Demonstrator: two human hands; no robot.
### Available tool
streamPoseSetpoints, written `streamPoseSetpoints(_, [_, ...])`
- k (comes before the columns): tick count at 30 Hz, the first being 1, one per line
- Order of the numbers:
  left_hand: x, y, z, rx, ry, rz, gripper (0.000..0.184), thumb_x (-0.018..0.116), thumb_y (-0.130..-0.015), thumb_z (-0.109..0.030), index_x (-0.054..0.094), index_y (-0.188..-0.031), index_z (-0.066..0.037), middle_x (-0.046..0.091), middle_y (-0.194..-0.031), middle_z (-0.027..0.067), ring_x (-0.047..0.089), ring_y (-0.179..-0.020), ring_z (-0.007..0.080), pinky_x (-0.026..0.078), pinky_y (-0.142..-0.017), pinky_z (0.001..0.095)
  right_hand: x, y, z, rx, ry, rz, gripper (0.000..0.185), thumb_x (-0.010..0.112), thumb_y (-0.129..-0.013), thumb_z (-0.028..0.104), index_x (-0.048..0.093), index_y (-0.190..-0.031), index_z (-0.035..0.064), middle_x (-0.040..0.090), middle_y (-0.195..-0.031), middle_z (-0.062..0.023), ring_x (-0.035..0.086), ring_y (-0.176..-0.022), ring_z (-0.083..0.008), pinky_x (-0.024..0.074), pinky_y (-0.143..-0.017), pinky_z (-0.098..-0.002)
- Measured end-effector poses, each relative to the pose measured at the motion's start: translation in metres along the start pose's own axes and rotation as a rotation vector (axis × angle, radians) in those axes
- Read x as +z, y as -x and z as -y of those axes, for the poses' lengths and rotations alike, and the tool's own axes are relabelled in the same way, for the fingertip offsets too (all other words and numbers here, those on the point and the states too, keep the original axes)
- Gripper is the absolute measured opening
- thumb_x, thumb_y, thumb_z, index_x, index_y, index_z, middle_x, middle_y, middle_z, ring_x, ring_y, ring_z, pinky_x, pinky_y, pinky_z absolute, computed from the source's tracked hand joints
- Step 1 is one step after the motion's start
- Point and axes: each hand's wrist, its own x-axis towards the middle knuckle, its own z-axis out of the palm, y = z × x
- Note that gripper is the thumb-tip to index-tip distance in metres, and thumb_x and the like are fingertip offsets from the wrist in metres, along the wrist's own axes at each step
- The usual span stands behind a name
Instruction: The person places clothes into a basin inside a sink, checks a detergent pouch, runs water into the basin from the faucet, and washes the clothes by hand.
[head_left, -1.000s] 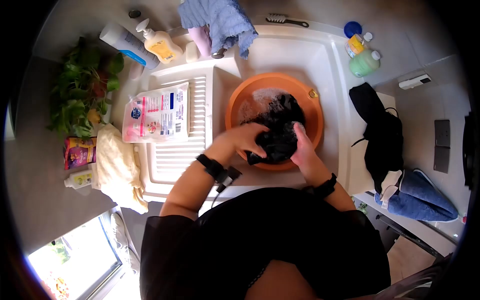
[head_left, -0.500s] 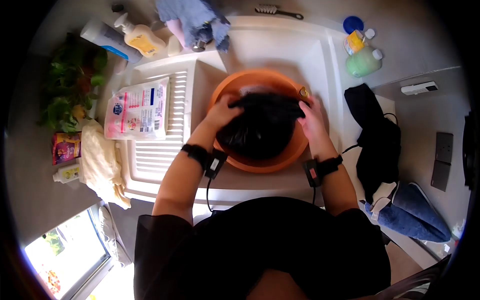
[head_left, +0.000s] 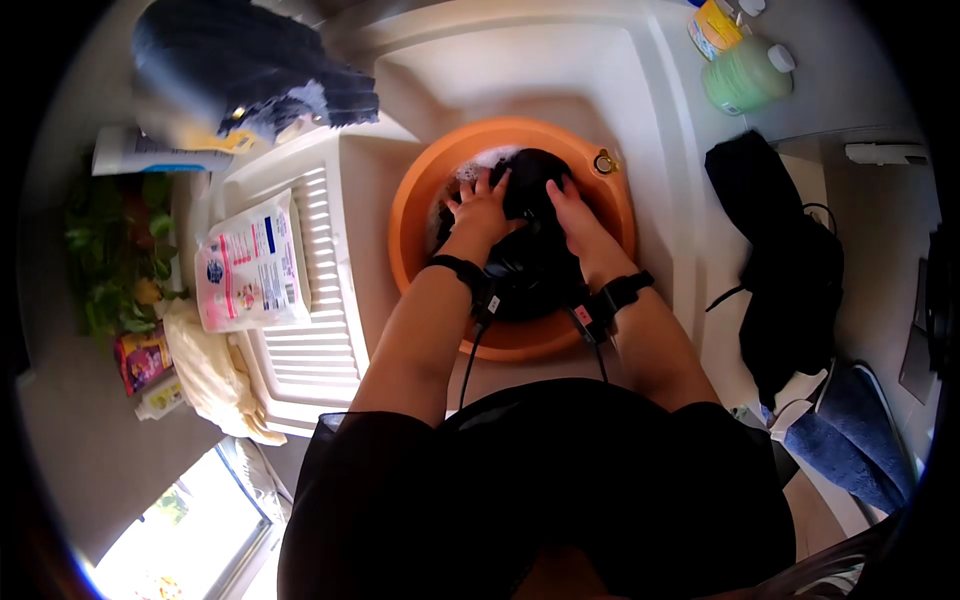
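Black wet cloth point(head_left: 530, 260) lies in an orange basin point(head_left: 402, 220) with suds at its back left. The basin stands in a white sink point(head_left: 520, 70). My left hand point(head_left: 480, 215) rests on the left part of the cloth, its fingers spread. On the right, my right hand point(head_left: 572, 212) lies against the cloth with its fingers stretched out and close together. Neither hand is wrapped round the cloth. Black straps with small devices and cables are on both wrists.
A detergent packet point(head_left: 255, 262) lies on the ribbed drainboard point(head_left: 320, 310) at left. Dark cloth point(head_left: 240, 60) hangs at the upper left, near bottles. A green bottle point(head_left: 745, 75), a black garment point(head_left: 790, 270) and blue slippers point(head_left: 850, 435) are at right. Leafy plants point(head_left: 120, 250) stand far left.
Both hands have let go of the raised cloth edges and moved inward onto the cloth, which sits lower in the basin. The camera view has shifted, bringing the hanging cloth closer at upper left.
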Motion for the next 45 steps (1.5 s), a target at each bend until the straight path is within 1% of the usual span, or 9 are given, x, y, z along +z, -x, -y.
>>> streamPoseSetpoints(7, [0.005,-0.020,-0.008,-0.080,0.071,-0.191,0.074,0.072,-0.071,-0.040,0.039,-0.133,-0.014,0.046,-0.130,0.0131,0.042,-0.125,0.0298,0.032,-0.101,0.0542,0.008,0.034,0.032,0.091,-0.225,-0.047,0.067,0.045,-0.090,0.056,0.029,-0.144,0.0205,0.024,-0.150,-0.0031,0.022,-0.137,-0.0256,0.0195,-0.106,-0.0543])
streamPoseSetpoints(11, [0.007,-0.035,0.000,0.356,-0.112,-0.108,0.069,0.070,-0.071,-0.032,0.042,-0.130,-0.011,0.050,-0.125,0.0198,0.047,-0.120,0.0317,0.035,-0.101,0.0484,0.001,-0.007,-0.001,0.014,-0.282,-0.031,0.065,0.045,-0.089,0.058,0.032,-0.143,0.0221,0.027,-0.149,-0.0015,0.023,-0.136,-0.0227,0.0217,-0.105,-0.0536])
streamPoseSetpoints(15, [0.022,-0.060,0.022,0.103,0.737,-0.148,0.062,0.064,-0.074,-0.012,0.040,-0.131,-0.010,0.051,-0.125,0.0207,0.049,-0.118,0.0347,0.041,-0.097,0.0411,0.003,0.000,0.009,0.124,-0.443,-0.127,0.060,0.046,-0.090,0.055,0.040,-0.138,0.0193,0.032,-0.146,-0.0024,0.026,-0.134,-0.0222,0.0247,-0.105,-0.0477])
streamPoseSetpoints(21, [0.020,0.016,-0.009,0.435,1.273,0.092,0.058,0.066,-0.079,-0.012,0.040,-0.131,-0.007,0.056,-0.113,0.0124,0.054,-0.103,0.0210,0.043,-0.091,0.0323,0.015,-0.001,0.003,0.066,-0.823,0.152,0.055,0.048,-0.091,0.054,0.046,-0.128,0.0129,0.055,-0.118,-0.0072,0.055,-0.106,-0.0217,0.0459,-0.089,-0.0360])
streamPoseSetpoints(27, [0.016,0.053,-0.010,0.422,1.029,-0.029,0.037,0.063,-0.085,-0.016,0.051,-0.117,-0.001,0.061,-0.098,0.0124,0.057,-0.093,0.0177,0.046,-0.083,0.0301,0.019,0.038,0.011,-0.049,-0.648,0.202,0.043,0.054,-0.089,0.051,0.053,-0.104,0.0099,0.058,-0.092,-0.0044,0.059,-0.082,-0.0165,0.0495,-0.074,-0.0302])
streamPoseSetpoints(28, [0.014,0.055,-0.013,0.412,1.068,-0.075,0.039,0.062,-0.086,-0.026,0.053,-0.113,0.000,0.061,-0.102,0.0248,0.058,-0.098,0.0390,0.046,-0.082,0.0393,0.026,0.027,-0.007,-0.046,-0.709,0.179,0.045,0.055,-0.088,0.051,0.053,-0.105,0.0094,0.058,-0.092,-0.0040,0.058,-0.083,-0.0155,0.0484,-0.073,-0.0293])
streamPoseSetpoints(29, [0.018,0.053,-0.016,0.417,1.085,-0.140,0.038,0.061,-0.087,-0.026,0.053,-0.113,0.000,0.061,-0.101,0.0250,0.058,-0.097,0.0396,0.046,-0.082,0.0396,0.034,0.025,-0.008,-0.045,-0.719,0.080,0.042,0.055,-0.089,0.048,0.053,-0.105,0.0089,0.058,-0.091,-0.0041,0.057,-0.084,-0.0156,0.0477,-0.075,-0.0304])
streamPoseSetpoints(39, [0.016,0.007,0.016,-0.091,0.669,-0.275,0.044,0.046,-0.092,-0.040,0.055,-0.115,-0.003,0.063,-0.091,0.0271,0.059,-0.092,0.0432,0.047,-0.082,0.0467,0.028,0.042,0.007,-0.146,-0.087,-0.024,0.047,0.058,-0.089,0.033,0.050,-0.123,0.0023,0.058,-0.115,-0.0125,0.054,-0.104,-0.0229,0.0411,-0.089,-0.0302])
streamPoseSetpoints(45, [-0.011,0.003,0.025,-0.027,-0.002,-0.257,0.097,0.071,-0.070,-0.054,0.020,-0.145,-0.018,0.024,-0.147,0.0174,0.033,-0.129,0.0451,0.035,-0.098,0.0580,0.002,0.011,-0.043,-0.402,0.497,-0.244,0.077,0.071,-0.077,0.038,0.035,-0.138,0.0081,0.039,-0.136,-0.0230,0.038,-0.126,-0.0347,0.0347,-0.102,-0.0390])
